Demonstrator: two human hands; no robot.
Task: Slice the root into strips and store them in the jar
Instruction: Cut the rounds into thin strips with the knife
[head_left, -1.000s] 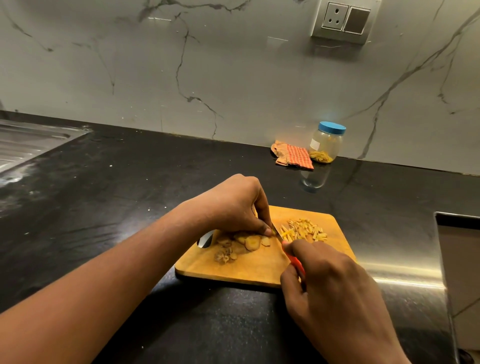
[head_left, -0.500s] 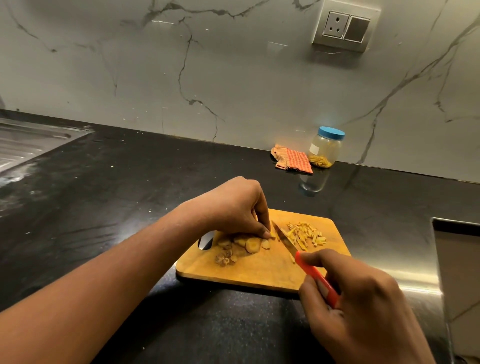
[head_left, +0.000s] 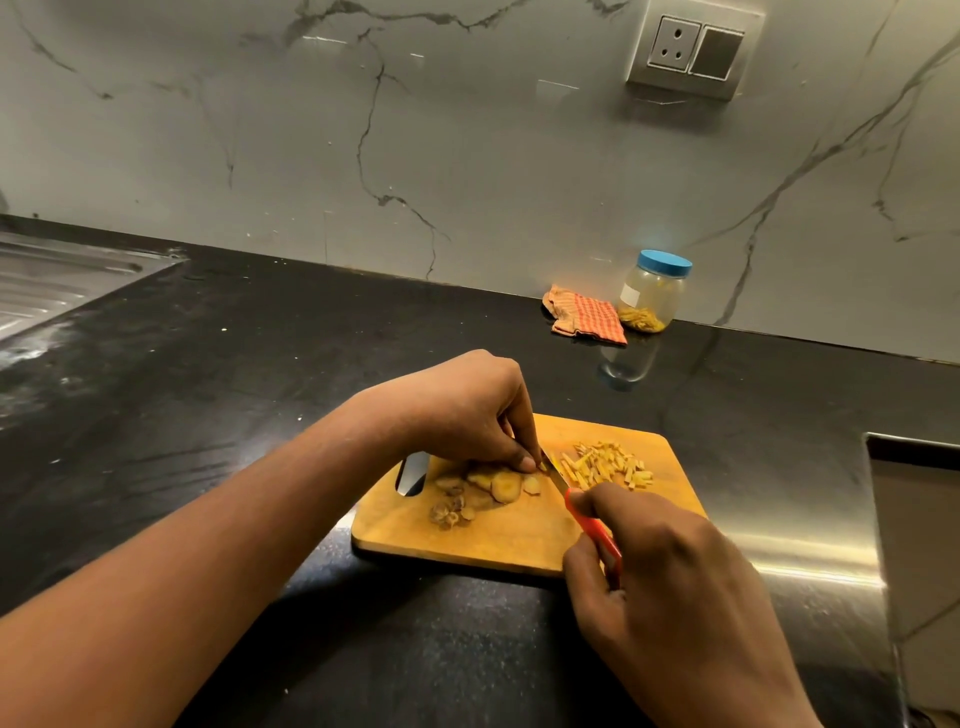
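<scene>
Our left grip (head_left: 467, 415) curls its fingertips down on the root slices (head_left: 498, 483) and holds them against the cutting board (head_left: 467, 551). Our right grip (head_left: 670, 582) is wrapped round the red handle of the knife (head_left: 592, 527), whose blade lies just right of the left grip's fingertips. Just beyond the right grip lies the pile of cut strips (head_left: 608, 467). Well past both grips, by the wall, the blue-lidded jar (head_left: 652, 296) stands on the worktop (head_left: 208, 415), just beside a checked cloth (head_left: 587, 314).
</scene>
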